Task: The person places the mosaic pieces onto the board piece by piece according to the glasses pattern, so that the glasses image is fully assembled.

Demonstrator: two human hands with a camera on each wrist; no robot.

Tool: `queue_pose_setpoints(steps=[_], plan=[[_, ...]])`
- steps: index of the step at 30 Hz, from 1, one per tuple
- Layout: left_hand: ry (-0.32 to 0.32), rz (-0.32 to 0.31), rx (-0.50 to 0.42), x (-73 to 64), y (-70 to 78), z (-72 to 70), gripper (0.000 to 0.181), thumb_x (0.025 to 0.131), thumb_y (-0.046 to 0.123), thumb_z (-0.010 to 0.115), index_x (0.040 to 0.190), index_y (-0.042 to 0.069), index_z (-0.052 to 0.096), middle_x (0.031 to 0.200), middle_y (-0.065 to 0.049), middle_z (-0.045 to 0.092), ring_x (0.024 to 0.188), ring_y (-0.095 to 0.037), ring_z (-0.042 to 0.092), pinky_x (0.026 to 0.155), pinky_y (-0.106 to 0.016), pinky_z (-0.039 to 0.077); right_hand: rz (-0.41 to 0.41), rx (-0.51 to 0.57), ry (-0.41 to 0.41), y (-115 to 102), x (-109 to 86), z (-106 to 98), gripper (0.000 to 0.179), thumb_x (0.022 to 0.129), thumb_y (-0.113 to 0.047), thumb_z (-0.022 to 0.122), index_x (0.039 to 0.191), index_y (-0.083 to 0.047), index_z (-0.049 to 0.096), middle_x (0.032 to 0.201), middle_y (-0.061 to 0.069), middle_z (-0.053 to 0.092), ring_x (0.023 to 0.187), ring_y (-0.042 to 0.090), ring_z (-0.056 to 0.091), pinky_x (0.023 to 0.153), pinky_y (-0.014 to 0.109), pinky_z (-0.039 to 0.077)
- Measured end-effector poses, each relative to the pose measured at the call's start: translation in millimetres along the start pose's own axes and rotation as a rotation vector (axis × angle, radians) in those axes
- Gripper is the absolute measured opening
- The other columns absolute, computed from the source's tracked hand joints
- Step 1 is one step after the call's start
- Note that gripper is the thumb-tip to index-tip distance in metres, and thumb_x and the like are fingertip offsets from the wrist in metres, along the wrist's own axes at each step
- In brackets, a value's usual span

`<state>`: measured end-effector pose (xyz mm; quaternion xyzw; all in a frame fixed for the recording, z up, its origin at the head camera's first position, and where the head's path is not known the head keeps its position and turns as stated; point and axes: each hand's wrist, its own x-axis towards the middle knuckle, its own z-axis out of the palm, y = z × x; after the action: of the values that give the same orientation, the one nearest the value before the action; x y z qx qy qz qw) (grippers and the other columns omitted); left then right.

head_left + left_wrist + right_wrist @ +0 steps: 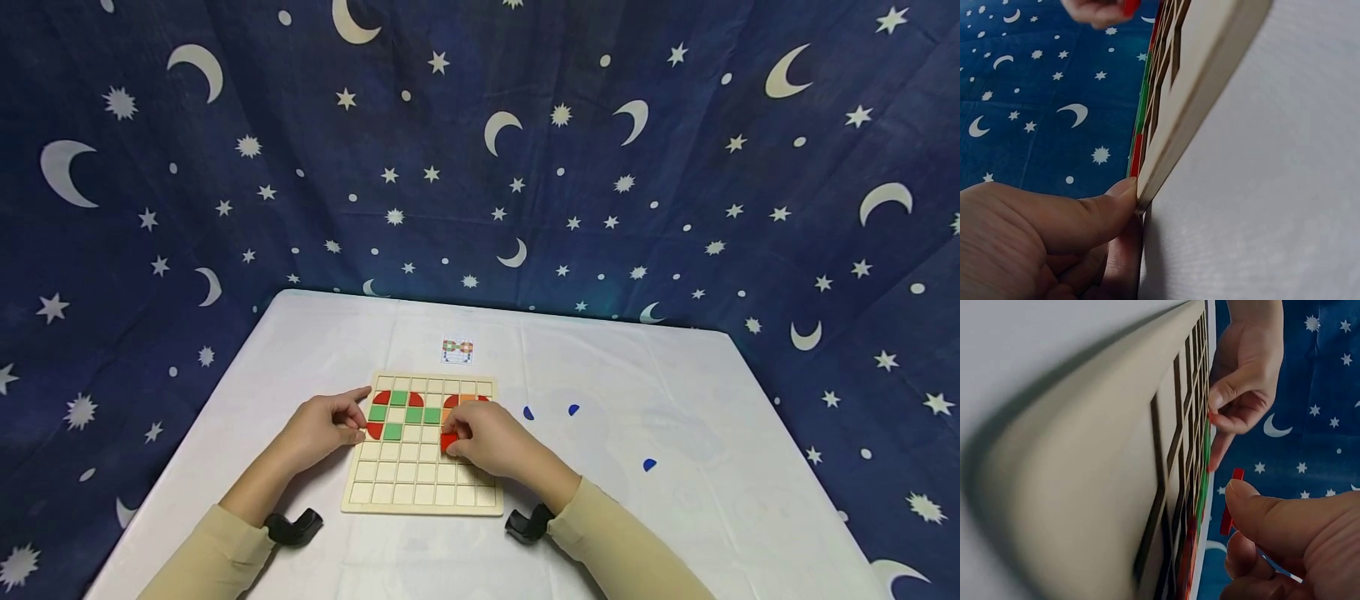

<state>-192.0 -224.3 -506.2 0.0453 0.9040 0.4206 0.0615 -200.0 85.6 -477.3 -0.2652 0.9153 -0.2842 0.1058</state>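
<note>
A red piece (448, 442), the thing in the grip, is pinched between thumb and fingertips of the right hand (491, 437); I see it over the right half of the wooden board (405, 472), and the right-wrist view shows it apart from the board's surface, its ends projecting past the thumb. The grip is narrow, closed to the piece's thickness. At the board's left edge I note the left hand (322, 427), fingers bent, thumb touching the rim; whether it pinches the rim I cannot tell. On the board's far rows lie green squares (432, 416), red quarter-rounds (382, 397) and orange squares (468, 397), some partly hidden. Beyond the board's far edge is a pattern card (457, 350); to its right, three blue pieces (573, 410).
</note>
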Motion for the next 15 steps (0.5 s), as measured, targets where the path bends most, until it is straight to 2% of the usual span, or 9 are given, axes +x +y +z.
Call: queue_pose_setpoints(steps=[7, 15], plan=[[-0.005, -0.002, 0.004, 0.6, 0.7, -0.3, 0.016, 0.082, 0.003, 0.086, 0.084, 0.014, 0.074, 0.159, -0.011, 0.060, 0.083, -0.017, 0.058, 0.077, -0.028, 0.043, 0.005, -0.006, -0.005, -19, 22.6, 15, 0.014, 0.090, -0.020, 0.087, 0.098, -0.023, 0.077, 0.070, -0.009, 0.053, 0.068, 0.006, 0.049, 0.064, 0.022, 0.040], [-0.013, 0.006, 0.010, 1.8, 0.2, -0.6, 0.016, 0.083, 0.004, 0.086, 0.084, 0.015, 0.074, 0.159, -0.010, 0.060, 0.084, -0.017, 0.059, 0.079, -0.027, 0.043, -0.005, -0.085, -0.008, -28, 40.5, 24, 0.014, 0.089, -0.023, 0.088, 0.098, -0.024, 0.078, 0.069, -0.010, 0.056, 0.065, 0.004, 0.050, 0.065, 0.021, 0.041]])
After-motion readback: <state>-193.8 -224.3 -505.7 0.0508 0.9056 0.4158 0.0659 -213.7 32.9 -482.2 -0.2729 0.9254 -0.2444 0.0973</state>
